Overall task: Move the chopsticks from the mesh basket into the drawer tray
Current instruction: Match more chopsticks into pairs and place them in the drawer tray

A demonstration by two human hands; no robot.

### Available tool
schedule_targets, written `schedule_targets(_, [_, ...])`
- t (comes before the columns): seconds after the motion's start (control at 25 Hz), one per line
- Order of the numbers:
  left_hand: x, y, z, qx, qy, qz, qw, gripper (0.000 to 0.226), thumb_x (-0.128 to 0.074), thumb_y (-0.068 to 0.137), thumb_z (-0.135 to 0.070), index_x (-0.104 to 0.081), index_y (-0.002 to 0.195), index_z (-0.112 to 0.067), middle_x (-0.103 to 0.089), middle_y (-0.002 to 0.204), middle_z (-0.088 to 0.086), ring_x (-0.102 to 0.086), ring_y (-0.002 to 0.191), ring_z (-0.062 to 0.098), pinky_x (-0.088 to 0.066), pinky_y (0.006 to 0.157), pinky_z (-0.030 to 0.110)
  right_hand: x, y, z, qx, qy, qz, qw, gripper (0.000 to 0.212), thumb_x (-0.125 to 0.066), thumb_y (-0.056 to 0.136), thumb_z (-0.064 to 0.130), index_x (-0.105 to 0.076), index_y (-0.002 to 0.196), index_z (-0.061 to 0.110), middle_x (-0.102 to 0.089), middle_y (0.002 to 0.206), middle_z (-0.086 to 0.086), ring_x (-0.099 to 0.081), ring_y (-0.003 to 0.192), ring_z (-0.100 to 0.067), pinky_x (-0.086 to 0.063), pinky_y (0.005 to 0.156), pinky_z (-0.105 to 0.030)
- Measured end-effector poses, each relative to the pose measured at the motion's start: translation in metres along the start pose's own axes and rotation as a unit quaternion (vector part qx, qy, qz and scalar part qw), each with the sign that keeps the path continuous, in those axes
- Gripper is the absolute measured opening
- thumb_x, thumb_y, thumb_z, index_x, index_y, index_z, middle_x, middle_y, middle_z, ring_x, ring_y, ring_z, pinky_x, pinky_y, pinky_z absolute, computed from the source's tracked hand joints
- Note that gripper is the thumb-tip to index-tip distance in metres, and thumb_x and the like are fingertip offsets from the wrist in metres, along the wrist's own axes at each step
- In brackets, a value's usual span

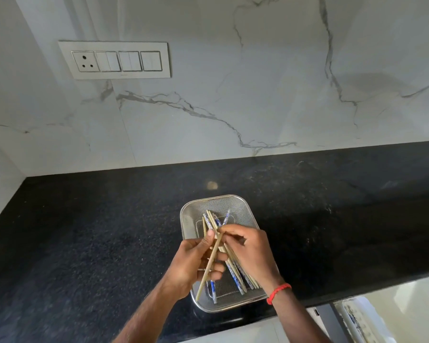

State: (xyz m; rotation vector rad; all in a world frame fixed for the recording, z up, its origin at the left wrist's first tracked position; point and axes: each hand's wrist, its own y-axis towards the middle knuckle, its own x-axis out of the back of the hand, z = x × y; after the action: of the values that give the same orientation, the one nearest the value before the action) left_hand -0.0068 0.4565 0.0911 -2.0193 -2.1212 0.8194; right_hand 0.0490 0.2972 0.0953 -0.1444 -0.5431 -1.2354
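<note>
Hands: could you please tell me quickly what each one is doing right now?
Left hand: closed on chopsticks.
Right hand: closed, pinching the chopsticks over the basket.

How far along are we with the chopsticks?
Done: some patterned sticks seem to lie in the white drawer tray at lower right, blurred. In hand: both hands, left and right, gather chopsticks over the steel mesh basket. Left: carrying these to the tray.

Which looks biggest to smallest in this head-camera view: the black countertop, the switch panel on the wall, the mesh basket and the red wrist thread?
1. Black countertop, by far.
2 and 3. Mesh basket and switch panel look close in size; the basket sits nearer the camera, so no firm order.
4. Red wrist thread, smallest.
</note>
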Motion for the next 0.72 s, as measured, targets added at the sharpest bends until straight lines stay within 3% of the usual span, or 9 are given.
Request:
schedule_targets(0.16, [-0.004, -0.002, 0.004, 0.014, 0.013, 0.039, 0.999, 0.032, -0.072, 0.083, -0.026, -0.073, 0.099, 0.002, -0.075, 0.085, 0.021, -0.072, 0.062, 0.023, -0.06, 0.055, 0.031, -0.006, 0.0, 0.004, 0.012, -0.03, -0.012, 0.999, 0.03, -0.064, 0.09, 0.006, -0.074, 0.108, 0.028, -0.076, 0.098, 0.016, -0.069, 0.091, 0.004, -0.058, 0.08, -0.021])
schedule_targets(0.28, [-0.005, -0.003, 0.006, 0.003, -0.006, 0.022, 1.0, 0.036, -0.07, 0.084, -0.024, -0.07, 0.105, 0.004, -0.076, 0.091, 0.024, -0.074, 0.069, 0.028, -0.063, 0.06, 0.034, -0.005, -0.001, -0.005, -0.018, -0.021, -0.037, 0.999, 0.032, -0.064, 0.091, 0.013, -0.066, 0.118, 0.031, -0.076, 0.093, 0.01, -0.071, 0.085, -0.003, -0.058, 0.075, -0.023])
schedule_targets(0.36, [-0.003, -0.005, 0.006, -0.014, -0.021, -0.006, 1.0, 0.035, -0.067, 0.088, -0.024, -0.067, 0.112, 0.001, -0.076, 0.097, 0.027, -0.074, 0.075, 0.033, -0.065, 0.066, 0.039, -0.001, -0.002, -0.022, -0.024, -0.177, -0.013, 0.984, 0.03, -0.064, 0.091, 0.022, -0.06, 0.12, 0.029, -0.074, 0.093, 0.006, -0.07, 0.083, -0.008, -0.059, 0.07, -0.028])
schedule_targets(0.44, [-0.002, -0.007, 0.008, -0.026, -0.028, -0.027, 0.999, 0.029, -0.061, 0.095, -0.023, -0.063, 0.116, -0.003, -0.076, 0.1, 0.027, -0.074, 0.08, 0.036, -0.064, 0.072, 0.043, 0.0, -0.003, -0.036, -0.033, -0.333, 0.057, 0.941, 0.023, -0.064, 0.091, 0.021, -0.063, 0.114, 0.023, -0.074, 0.096, 0.002, -0.071, 0.087, -0.015, -0.059, 0.071, -0.028])
schedule_targets(0.56, [-0.002, -0.008, 0.01, -0.02, -0.03, -0.047, 0.998, 0.029, -0.05, 0.104, -0.024, -0.064, 0.114, -0.001, -0.077, 0.101, 0.026, -0.074, 0.084, 0.038, -0.063, 0.074, 0.044, -0.003, -0.006, -0.046, -0.052, -0.356, 0.106, 0.927, 0.012, -0.067, 0.09, 0.018, -0.07, 0.101, 0.016, -0.075, 0.093, -0.002, -0.072, 0.083, -0.015, -0.061, 0.072, -0.028])
schedule_targets(0.72, [-0.005, -0.009, 0.013, -0.014, -0.05, -0.074, 0.996, 0.035, -0.044, 0.106, -0.024, -0.069, 0.11, 0.0, -0.076, 0.102, 0.026, -0.074, 0.09, 0.04, -0.061, 0.083, 0.049, -0.002, -0.008, -0.047, -0.071, -0.362, 0.082, 0.926, 0.009, -0.067, 0.089, 0.017, -0.072, 0.095, 0.013, -0.075, 0.089, -0.004, -0.072, 0.081, -0.017, -0.061, 0.071, -0.028])
